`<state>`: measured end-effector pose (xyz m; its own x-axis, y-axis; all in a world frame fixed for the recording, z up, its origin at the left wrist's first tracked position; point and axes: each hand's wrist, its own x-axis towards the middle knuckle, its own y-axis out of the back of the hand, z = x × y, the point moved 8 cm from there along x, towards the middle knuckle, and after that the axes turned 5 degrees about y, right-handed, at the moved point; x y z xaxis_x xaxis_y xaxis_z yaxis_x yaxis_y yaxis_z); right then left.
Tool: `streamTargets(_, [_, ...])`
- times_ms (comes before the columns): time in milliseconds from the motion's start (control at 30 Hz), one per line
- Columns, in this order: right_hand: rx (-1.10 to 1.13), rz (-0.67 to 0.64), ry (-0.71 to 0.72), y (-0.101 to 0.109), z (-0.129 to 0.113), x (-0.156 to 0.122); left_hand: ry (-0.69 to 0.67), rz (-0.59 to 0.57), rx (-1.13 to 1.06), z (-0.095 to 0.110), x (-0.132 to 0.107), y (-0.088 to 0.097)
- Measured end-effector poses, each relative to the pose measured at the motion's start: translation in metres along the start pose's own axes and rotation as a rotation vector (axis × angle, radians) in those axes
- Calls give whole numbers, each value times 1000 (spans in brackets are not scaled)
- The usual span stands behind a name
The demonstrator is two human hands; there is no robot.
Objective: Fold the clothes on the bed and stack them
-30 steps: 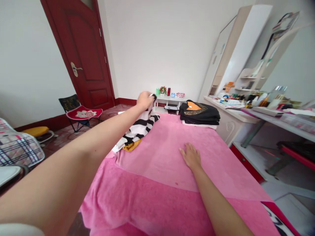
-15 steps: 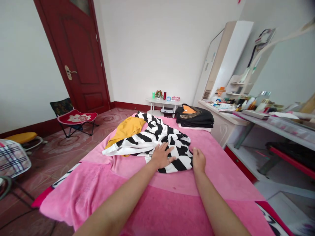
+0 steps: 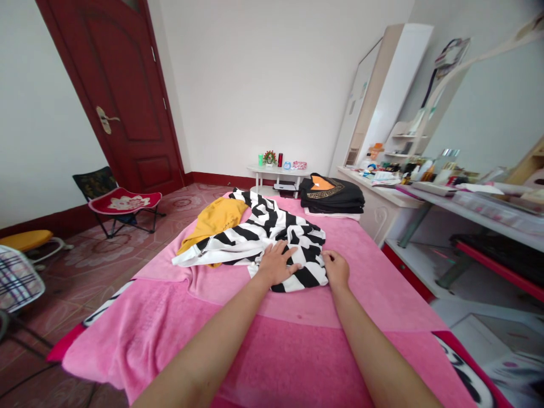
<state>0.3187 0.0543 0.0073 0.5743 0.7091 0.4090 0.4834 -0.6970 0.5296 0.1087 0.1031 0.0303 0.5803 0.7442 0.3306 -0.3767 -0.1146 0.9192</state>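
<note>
A black-and-white striped garment (image 3: 242,234) lies crumpled on the pink bed cover (image 3: 382,289), its white edge stretching to the left. My left hand (image 3: 276,265) rests flat on it near the middle, fingers spread. At the garment's right edge is my right hand (image 3: 338,269), its fingers curled together on the cloth; the fingertips are partly hidden. Behind the stripes, to the left, a yellow garment (image 3: 219,218) lies bunched and partly covered.
A stack of folded black clothes (image 3: 334,198) sits at the bed's far right corner. Beyond stands a small white table (image 3: 272,169) with several small items. A cluttered dresser (image 3: 374,209) flanks the bed on the right; a red folding chair (image 3: 123,199) stands left.
My right hand has turned slightly, its fingers curling further at the garment's right edge. My left hand stays flat on the stripes. The whole view has shifted a little.
</note>
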Motion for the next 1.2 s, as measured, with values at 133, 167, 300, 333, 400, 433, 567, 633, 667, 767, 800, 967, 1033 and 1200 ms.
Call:
streamTargets(133, [-1,0,0,1,-1,-1,2,-6,-3,1,0,1])
streamTargets(167, [0,1,1,1,-1,-1,3,-7,-4,1,0,1])
streamTargets(300, [-2,0,6,0,-1,0,8,-12,-7,0,0,1])
streamTargets(333, [-3,-1,6,0,-1,0,7,-13,-8,0,0,1])
streamTargets(400, [-6,0,5,0,-2,0,4,-13,-11,0,0,1])
streamTargets(433, [-7,1,3,0,-2,-1,1,-11,-11,0,0,1])
streamTargets(567, [-10,2,-1,1,-3,-1,3,-14,-12,0,0,1])
streamTargets(633, [-12,1,-1,1,-3,-1,10,-20,-13,-1,0,0])
streamTargets(667, [-12,1,-1,1,-3,-1,11,-22,-14,-1,0,0])
streamTargets(767, [-14,1,1,1,-3,-1,8,-14,-14,-1,1,-1])
streamTargets(800, [-13,2,2,1,-3,-1,7,-8,-13,-1,1,-1])
streamTargets(967, [-9,1,8,-1,1,0,3,1,-5,-2,0,-2])
streamTargets(1033, [-7,3,7,-1,1,0,4,-5,-8,-1,0,-2])
streamTargets(1200, [-1,6,9,0,-2,0,15,-9,-12,-2,1,-1])
